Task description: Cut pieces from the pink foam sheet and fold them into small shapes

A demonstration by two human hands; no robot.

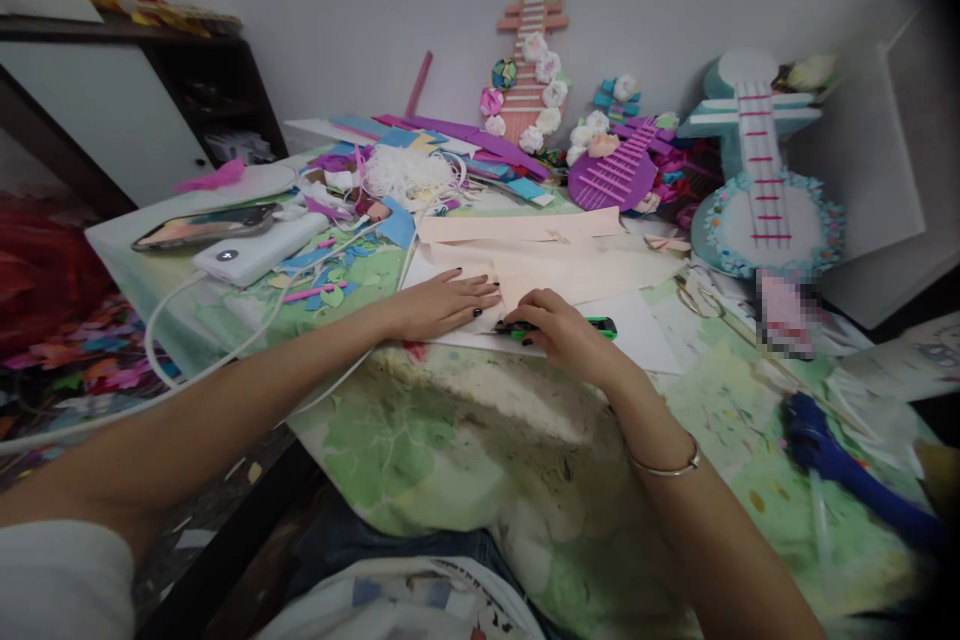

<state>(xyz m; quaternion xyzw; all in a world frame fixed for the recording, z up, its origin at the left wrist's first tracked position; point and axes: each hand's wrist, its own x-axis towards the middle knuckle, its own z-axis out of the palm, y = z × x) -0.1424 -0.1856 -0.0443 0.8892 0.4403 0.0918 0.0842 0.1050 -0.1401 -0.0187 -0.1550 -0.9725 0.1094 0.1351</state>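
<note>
My left hand point(448, 303) lies flat with fingers stretched out on a pale peach sheet point(585, 270), pressing it to the table. Just to its right, my right hand point(559, 332) is closed around a green and black utility knife point(604, 326), whose tip points toward the left hand's fingertips. Under the peach sheet lies a white sheet point(637, 335). A thin bangle point(667, 467) circles my right wrist.
A white power bank point(259, 250) with cable and a phone point(206, 225) lie at the left. Coloured foam scraps point(420, 155) crowd the back. Foam guitar models point(757, 190) stand at the right. A blue glue gun point(840, 465) rests near the right edge; scissors point(690, 298) beside the sheets.
</note>
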